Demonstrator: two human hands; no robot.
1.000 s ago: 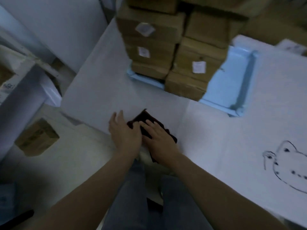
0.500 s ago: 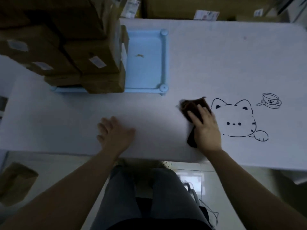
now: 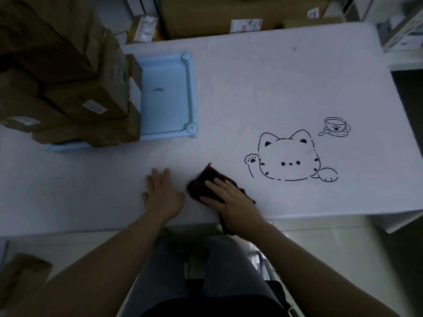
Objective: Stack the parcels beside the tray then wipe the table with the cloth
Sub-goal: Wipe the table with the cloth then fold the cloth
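Brown parcels [image 3: 68, 88] stacked on the blue tray [image 3: 190, 92] — dark cloth [image 3: 200, 182] crumpled near the table [image 3: 274, 76] edge.

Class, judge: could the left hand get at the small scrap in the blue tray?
Probably yes: the left hand rests flat, holding nothing; the scrap lies in the tray's bare part, parcels beside it, not over it.

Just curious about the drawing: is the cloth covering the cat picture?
No, the cloth lies under the right hand, left of the cat drawing and apart from it.
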